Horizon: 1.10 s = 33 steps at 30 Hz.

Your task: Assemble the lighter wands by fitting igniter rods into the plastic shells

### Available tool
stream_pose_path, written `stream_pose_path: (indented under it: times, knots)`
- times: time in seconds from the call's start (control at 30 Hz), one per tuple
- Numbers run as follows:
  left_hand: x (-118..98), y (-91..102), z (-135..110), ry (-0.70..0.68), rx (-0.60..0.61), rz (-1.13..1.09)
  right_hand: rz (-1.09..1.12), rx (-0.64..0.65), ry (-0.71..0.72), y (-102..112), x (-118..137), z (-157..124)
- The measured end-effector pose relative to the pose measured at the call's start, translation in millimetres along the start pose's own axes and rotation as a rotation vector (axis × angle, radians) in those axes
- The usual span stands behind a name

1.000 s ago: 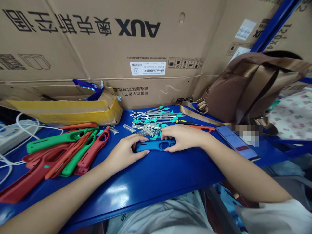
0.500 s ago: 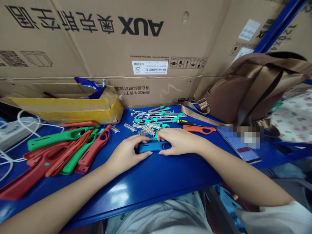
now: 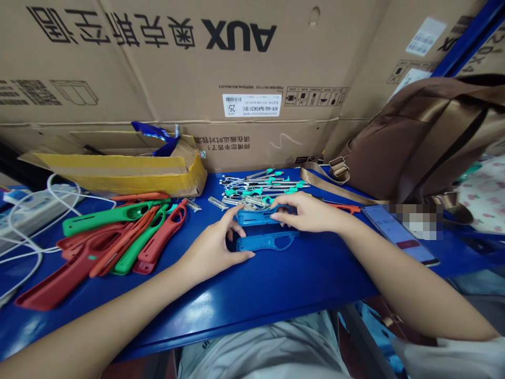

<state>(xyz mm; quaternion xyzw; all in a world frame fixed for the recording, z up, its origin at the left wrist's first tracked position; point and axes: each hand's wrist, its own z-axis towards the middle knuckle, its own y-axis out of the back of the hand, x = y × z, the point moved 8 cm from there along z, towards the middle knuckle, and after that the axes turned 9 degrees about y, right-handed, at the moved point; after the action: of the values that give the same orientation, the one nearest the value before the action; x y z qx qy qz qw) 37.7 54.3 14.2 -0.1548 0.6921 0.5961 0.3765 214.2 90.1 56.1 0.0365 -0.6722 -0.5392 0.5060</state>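
Left hand has a loose grasp on the left end of the lower shell, thumb along its near edge and curled fingers at the far one. Its index finger reaches up to the left end of the upper shell, apparently touching it. Over at the other end, the right hand pinches that upper shell near its loop, partly covering it. Both shells are blue, one just beyond the other with a narrow gap between them, above or on the near middle of the bench; whether the lower one rests on the surface I cannot tell.

Handling the pair well at this point looks like a matter of steadiness. The left would do best to keep the lower shell level and still, while the right carries the upper one evenly, without twisting; the looped ends look thin and could flex if squeezed hard. That left index finger should stay clear of the upper shell's edge, or it may drag one end and tip it. Just past the upper shell lie the clear tubes and the rods with teal fittings, so a push away from the body risks knocking them. Working toward the near side gives more room, well apart from the red shell and the green shell.
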Motion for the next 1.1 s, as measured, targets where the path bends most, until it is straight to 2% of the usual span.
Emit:
stream_pose_path:
  times: [0.1,0.23,0.3,0.4,0.5,0.57,0.63,0.67,0.73,0.8,0.87,0.97,1.1]
  knots:
    - [-3,2.3,-4,-0.015,0.007,0.034,0.208,0.003,-0.122,-2,-13,-3]
    - [-21,17.2,-11,-0.125,-0.128,0.18,0.158,0.054,-0.145,-9,-14,-2]
    - [-33,19.2,-15,-0.221,-0.146,0.236,0.125,0.044,-0.125,-10,-11,0]
    - [-48,8.3,-23,-0.404,-0.042,0.31,0.113,-0.069,-0.151,-4,-11,1]
    - [-53,-8.4,-32,-0.568,0.119,0.367,0.13,-0.249,-0.106,16,-7,-2]
    - [-52,-14.4,-35,-0.616,0.183,0.378,0.146,-0.369,-0.024,35,-1,-8]
    - [-48,-16.4,-33,-0.61,0.211,0.389,0.159,-0.41,0.056,49,7,-15]
    - [-45,-16.2,-31,-0.593,0.214,0.397,0.169,-0.376,0.1,52,12,-17]
    - [-40,-15.3,-26,-0.553,0.22,0.404,0.186,-0.187,0.143,45,21,-19]
    - [-36,-14.1,-20,-0.522,0.227,0.388,0.21,0.067,0.16,25,28,-20]
    - [-31,-12.7,-15,-0.494,0.224,0.358,0.203,0.238,0.136,5,31,-21]
    - [-23,-10.1,-9,-0.446,0.209,0.279,0.062,0.29,0.07,-15,23,-16]
    - [-20,-4.1,-6,-0.425,0.151,0.168,-0.127,0.237,0.079,-27,13,-8]
